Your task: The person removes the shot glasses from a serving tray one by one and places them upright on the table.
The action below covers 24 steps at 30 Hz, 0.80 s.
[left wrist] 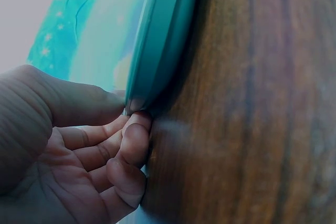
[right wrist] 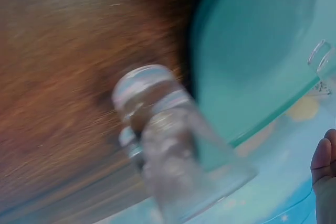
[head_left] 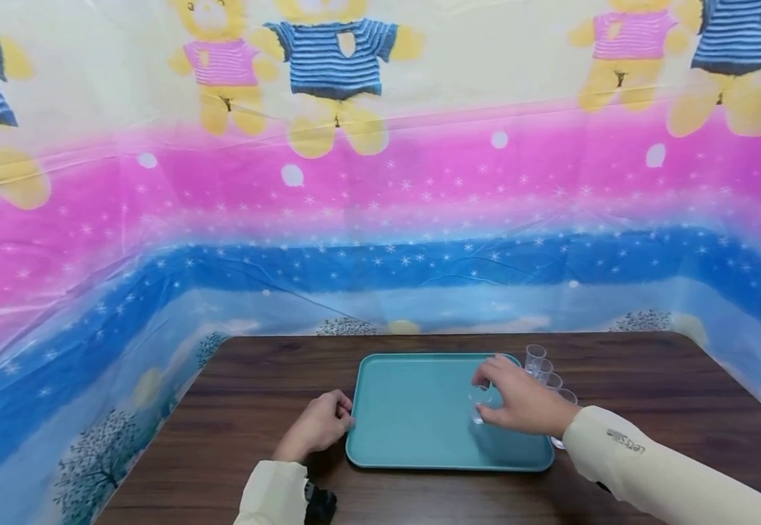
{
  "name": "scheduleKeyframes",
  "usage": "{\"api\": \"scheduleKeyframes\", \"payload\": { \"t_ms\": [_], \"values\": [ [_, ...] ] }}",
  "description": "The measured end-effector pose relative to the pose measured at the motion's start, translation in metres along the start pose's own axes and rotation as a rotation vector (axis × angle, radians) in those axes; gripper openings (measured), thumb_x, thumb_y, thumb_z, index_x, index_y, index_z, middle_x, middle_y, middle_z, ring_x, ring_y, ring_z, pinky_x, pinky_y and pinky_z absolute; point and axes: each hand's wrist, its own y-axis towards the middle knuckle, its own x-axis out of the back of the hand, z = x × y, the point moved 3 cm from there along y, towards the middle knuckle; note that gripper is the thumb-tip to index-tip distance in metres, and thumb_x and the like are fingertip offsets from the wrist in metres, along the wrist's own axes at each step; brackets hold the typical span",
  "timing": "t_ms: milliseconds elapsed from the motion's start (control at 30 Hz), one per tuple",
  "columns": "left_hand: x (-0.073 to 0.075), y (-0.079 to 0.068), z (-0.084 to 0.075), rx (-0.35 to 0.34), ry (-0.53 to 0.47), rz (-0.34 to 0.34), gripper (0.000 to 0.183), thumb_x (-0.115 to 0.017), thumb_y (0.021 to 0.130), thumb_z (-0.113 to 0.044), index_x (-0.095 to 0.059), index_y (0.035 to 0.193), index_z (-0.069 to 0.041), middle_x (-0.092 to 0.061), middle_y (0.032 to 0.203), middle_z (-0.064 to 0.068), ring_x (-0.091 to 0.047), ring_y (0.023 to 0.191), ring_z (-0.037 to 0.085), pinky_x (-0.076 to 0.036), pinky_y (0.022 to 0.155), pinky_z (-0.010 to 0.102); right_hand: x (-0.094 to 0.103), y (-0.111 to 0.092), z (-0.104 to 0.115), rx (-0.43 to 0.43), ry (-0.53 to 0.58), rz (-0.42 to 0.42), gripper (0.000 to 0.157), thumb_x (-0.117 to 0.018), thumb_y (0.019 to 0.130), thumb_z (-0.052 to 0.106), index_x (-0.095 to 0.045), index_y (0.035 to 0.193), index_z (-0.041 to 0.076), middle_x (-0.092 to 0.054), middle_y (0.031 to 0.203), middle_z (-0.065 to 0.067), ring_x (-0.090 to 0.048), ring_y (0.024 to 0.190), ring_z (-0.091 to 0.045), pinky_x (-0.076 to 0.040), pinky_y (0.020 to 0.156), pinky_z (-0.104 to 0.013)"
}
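Observation:
A teal rectangular tray (head_left: 413, 415) lies on the wooden table. At its left edge my left hand (head_left: 318, 424) pinches the rim; the left wrist view shows the thumb (left wrist: 89, 103) on the tray's rim (left wrist: 157, 40) and curled fingers against the rim and table. Over the tray's right half, my right hand (head_left: 528, 401) holds a small clear cup (head_left: 477, 417) between thumb and fingers. Part of that cup (right wrist: 328, 66) shows at the right wrist view's edge. Whether its base touches the tray, I cannot tell.
Several clear cups (head_left: 535, 357) stand in a row along the tray's right side, partly hidden by my right forearm. Close and blurred, such a cup (right wrist: 178, 156) fills the right wrist view's middle. Patterned cloth (head_left: 380, 182) hangs behind the dark wooden table (head_left: 269, 372).

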Motion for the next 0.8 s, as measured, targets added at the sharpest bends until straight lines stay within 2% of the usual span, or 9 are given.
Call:
{"api": "scheduleKeyframes", "payload": {
  "t_ms": [233, 400, 567, 800],
  "values": [
    [0.000, 0.001, 0.000, -0.006, -0.001, -0.006, 0.013, -0.058, 0.090, -0.004, -0.054, 0.101, 0.002, -0.051, 0.078, 0.005, -0.047, 0.063, 0.018, -0.040, 0.059, 0.033, 0.007, -0.020, -0.010, -0.029, -0.009, 0.002, 0.023, -0.071, 0.083, 0.021, -0.059, 0.102, 0.015, -0.053, 0.097, 0.006, -0.049, 0.087, -0.012, -0.045, 0.075, -0.033],
    [0.000, 0.001, -0.001, 0.004, 0.000, -0.007, 0.013, -0.059, 0.090, -0.004, -0.054, 0.100, 0.001, -0.051, 0.078, 0.006, -0.047, 0.063, 0.018, -0.040, 0.059, 0.033, 0.011, -0.033, -0.016, -0.064, -0.024, 0.021, 0.024, -0.071, 0.084, 0.023, -0.059, 0.104, 0.017, -0.051, 0.097, 0.010, -0.050, 0.088, -0.011, -0.046, 0.075, -0.033],
    [-0.001, 0.001, -0.003, 0.026, -0.005, -0.010, 0.013, -0.060, 0.089, -0.004, -0.054, 0.099, 0.001, -0.050, 0.078, 0.006, -0.047, 0.064, 0.019, -0.040, 0.059, 0.033, 0.019, -0.045, -0.020, -0.055, -0.026, 0.009, 0.025, -0.071, 0.084, 0.023, -0.058, 0.104, 0.017, -0.051, 0.099, 0.010, -0.050, 0.088, -0.012, -0.046, 0.074, -0.033],
    [-0.001, 0.001, -0.003, 0.015, 0.009, -0.018, 0.012, -0.060, 0.089, -0.003, -0.054, 0.099, 0.001, -0.050, 0.079, 0.005, -0.046, 0.064, 0.018, -0.040, 0.060, 0.033, 0.028, -0.064, -0.026, -0.052, -0.038, -0.028, 0.026, -0.072, 0.082, 0.020, -0.057, 0.103, 0.021, -0.049, 0.098, 0.013, -0.048, 0.086, -0.008, -0.046, 0.072, -0.030]
  ]
}}
